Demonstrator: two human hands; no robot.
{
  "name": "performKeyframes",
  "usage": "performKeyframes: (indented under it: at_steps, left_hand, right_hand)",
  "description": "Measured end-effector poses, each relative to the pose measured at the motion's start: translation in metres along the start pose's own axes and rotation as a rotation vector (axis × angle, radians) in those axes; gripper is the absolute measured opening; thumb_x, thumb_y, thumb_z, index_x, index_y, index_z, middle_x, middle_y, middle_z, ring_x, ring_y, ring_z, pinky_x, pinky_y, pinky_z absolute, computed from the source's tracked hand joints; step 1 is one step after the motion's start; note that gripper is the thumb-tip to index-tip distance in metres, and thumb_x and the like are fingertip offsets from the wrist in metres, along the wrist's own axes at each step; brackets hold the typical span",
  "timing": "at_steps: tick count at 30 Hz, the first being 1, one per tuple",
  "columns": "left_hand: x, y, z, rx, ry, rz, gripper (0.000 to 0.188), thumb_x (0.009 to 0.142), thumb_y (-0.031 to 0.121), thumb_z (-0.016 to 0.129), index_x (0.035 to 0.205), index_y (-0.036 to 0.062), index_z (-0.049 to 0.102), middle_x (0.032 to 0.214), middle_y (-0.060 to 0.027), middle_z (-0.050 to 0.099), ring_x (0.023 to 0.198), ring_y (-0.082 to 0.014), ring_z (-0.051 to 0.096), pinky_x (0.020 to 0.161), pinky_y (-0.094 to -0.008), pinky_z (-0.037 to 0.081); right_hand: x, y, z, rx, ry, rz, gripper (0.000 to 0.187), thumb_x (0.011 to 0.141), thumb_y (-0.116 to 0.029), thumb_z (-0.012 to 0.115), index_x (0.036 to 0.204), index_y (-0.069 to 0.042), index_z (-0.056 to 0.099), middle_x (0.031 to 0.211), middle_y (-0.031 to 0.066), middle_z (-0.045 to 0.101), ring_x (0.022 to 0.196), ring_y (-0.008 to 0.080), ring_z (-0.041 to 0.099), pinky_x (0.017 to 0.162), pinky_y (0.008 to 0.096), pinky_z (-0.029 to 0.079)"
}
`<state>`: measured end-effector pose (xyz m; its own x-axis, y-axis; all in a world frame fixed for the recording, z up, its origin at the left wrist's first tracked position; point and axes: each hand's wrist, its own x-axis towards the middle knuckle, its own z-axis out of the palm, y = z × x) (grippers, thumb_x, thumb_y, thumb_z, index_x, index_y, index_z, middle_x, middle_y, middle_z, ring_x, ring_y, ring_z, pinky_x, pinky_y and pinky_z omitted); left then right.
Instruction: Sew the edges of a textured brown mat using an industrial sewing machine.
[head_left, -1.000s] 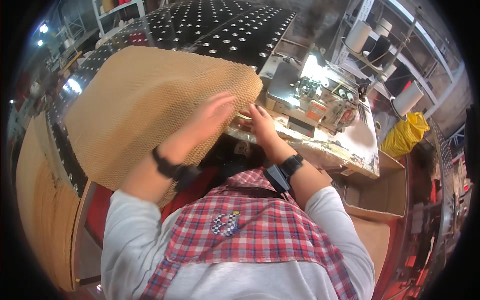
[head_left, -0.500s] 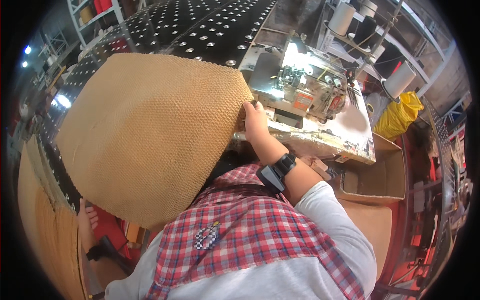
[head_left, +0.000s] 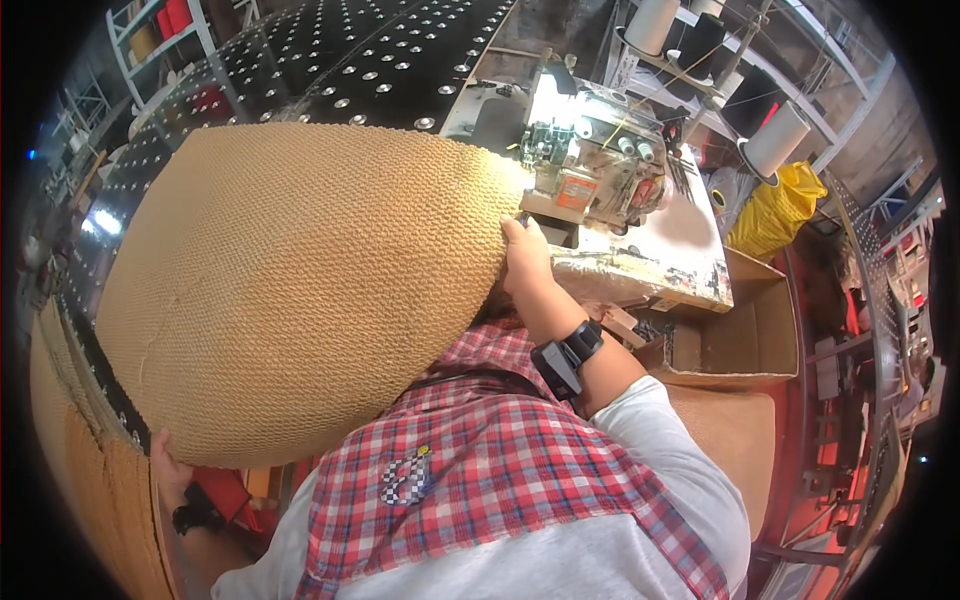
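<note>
A large tan textured mat (head_left: 300, 290) spreads in front of me, its far right corner at the lit head of a sewing machine (head_left: 600, 165). My right hand (head_left: 527, 255) grips the mat's right edge, just below the machine, thumb on top. Something small and dark shows by that thumb, too small to name. At the near left corner, my left hand (head_left: 170, 465) pinches the mat's edge, its fingers partly hidden underneath. Both wrists wear black straps.
A black tabletop with metal studs (head_left: 390, 75) lies beyond the mat. Several thread cones (head_left: 775, 140) stand on a rack at right, above a yellow bag (head_left: 790, 205). An open cardboard box (head_left: 760, 340) sits below the machine table. Stacked tan mats (head_left: 85, 470) are at left.
The mat has shifted right, its corner now reaching the machine's needle area, and my right hand moved slightly right with it. My left hand has come up onto the near left corner.
</note>
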<state>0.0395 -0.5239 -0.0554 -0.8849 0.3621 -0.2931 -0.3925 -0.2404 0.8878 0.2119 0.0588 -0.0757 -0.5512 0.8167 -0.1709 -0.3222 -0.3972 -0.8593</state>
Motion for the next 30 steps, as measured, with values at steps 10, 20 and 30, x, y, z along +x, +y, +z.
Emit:
performKeyframes:
  at_steps: [10,20,30]
  left_hand:
    - [0.016,-0.013,0.015,-0.032,0.164,-0.001,0.046,0.082,0.023,0.048,0.122,0.0021,0.037,0.121,-0.0108,0.044,0.110,-0.0271,0.043,0.091,-0.0392,0.036]
    - [0.058,-0.040,0.037,-0.126,0.110,-0.053,0.046,0.080,0.022,0.049,0.120,0.0018,0.039,0.117,-0.0119,0.048,0.107,-0.0279,0.046,0.089,-0.0409,0.038]
    - [0.090,-0.051,0.090,-0.239,0.083,-0.025,0.047,0.083,0.028,0.045,0.122,0.0025,0.037,0.122,-0.0123,0.044,0.111,-0.0279,0.043,0.091,-0.0416,0.036]
  right_hand:
    - [0.029,0.005,-0.019,0.140,-0.032,-0.008,0.025,0.081,-0.014,0.047,0.102,0.000,0.047,0.093,0.0102,0.055,0.082,0.0198,0.055,0.068,0.0333,0.047]
    - [-0.005,0.015,-0.026,-0.150,-0.088,-0.029,0.027,0.085,-0.020,0.051,0.098,0.003,0.054,0.090,0.0065,0.058,0.078,0.0109,0.052,0.071,0.0257,0.041]
    - [-0.011,0.024,-0.032,-0.250,-0.103,-0.031,0.028,0.083,-0.019,0.054,0.099,0.004,0.053,0.087,0.0068,0.059,0.075,0.0109,0.053,0.068,0.0249,0.043]
